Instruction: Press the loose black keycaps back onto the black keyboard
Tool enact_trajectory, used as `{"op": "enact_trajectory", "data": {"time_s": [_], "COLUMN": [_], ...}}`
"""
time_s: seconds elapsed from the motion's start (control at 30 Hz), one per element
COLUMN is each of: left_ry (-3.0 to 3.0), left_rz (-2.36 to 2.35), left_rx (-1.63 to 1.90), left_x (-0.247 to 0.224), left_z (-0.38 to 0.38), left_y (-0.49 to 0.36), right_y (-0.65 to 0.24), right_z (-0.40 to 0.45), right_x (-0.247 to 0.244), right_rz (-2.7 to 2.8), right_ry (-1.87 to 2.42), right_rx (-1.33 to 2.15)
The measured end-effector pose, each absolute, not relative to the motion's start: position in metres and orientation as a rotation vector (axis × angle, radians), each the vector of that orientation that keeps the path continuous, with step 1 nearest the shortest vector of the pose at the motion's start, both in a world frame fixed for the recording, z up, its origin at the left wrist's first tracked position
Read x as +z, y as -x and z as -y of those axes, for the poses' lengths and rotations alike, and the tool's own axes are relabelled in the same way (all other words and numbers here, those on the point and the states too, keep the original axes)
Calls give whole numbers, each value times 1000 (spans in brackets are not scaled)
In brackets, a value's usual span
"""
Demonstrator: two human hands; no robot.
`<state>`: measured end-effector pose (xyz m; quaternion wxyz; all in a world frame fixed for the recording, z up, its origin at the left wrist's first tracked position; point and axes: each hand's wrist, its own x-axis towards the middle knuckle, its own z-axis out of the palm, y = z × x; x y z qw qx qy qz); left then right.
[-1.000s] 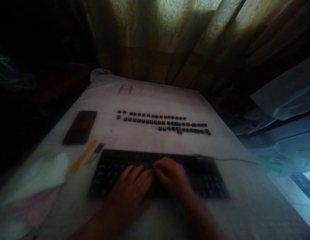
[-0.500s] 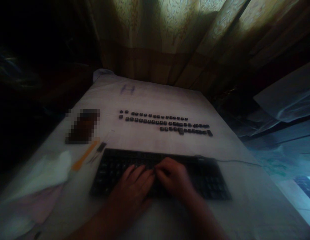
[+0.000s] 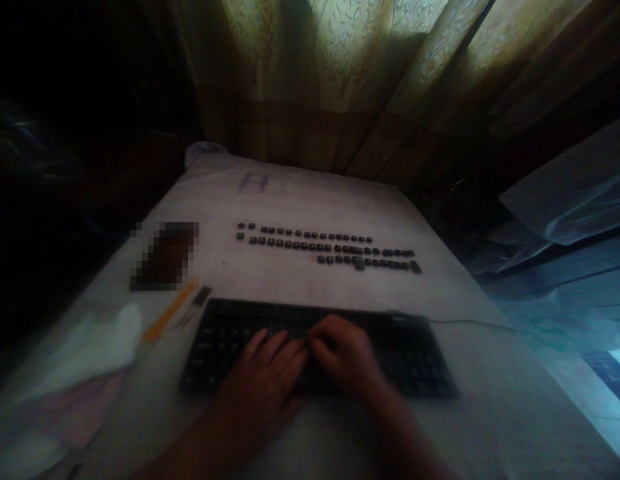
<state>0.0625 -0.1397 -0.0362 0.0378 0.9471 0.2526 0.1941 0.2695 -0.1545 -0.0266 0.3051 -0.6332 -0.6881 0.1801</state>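
Observation:
A black keyboard (image 3: 415, 353) lies across the near part of the cloth-covered table, with some of its keys gone near the top and right. My left hand (image 3: 265, 373) rests palm-down on its left half, fingers stretched out. Beside it my right hand (image 3: 344, 350) is curled over the middle, thumb and fingertips closed at the keys; whatever they pinch is too dark and small to make out. Beyond the keyboard, several loose black keycaps (image 3: 304, 245) lie in three rows.
Left of the keyboard are a orange-yellow strip (image 3: 170, 312), a small dark tool (image 3: 202, 295), a white-and-pink cloth (image 3: 95, 353) and a pixelated dark object (image 3: 165, 257). A cable (image 3: 470, 323) runs off right. Patterned curtains (image 3: 350, 53) hang behind the table (image 3: 320, 193).
The view has shifted very slightly. Both hands keep nearly the same place and shape on the keyboard, and the keycap rows look unchanged.

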Motion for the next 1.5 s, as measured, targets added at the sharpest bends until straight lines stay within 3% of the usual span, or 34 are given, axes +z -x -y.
{"op": "enact_trajectory", "data": {"time_s": [0.8,1.1,1.33,1.5], "left_ry": [-2972,-2859,-2933,-2887], "left_rz": [-751,-770,-723,-764], "left_rx": [676,1013,816,920], "left_x": [-36,-59,-43,-49], "left_z": [141,142,140,141], "left_y": [-62,-67,-62,-64], "right_y": [-271,-274,-273,-274], "right_z": [155,153,154,151], "right_x": [-25,-29,-29,-27], "right_rz": [1721,1590,1575,1578], "right_ry": [1622,1592,1626,1653], "right_rx": [550,656,672,706]}}
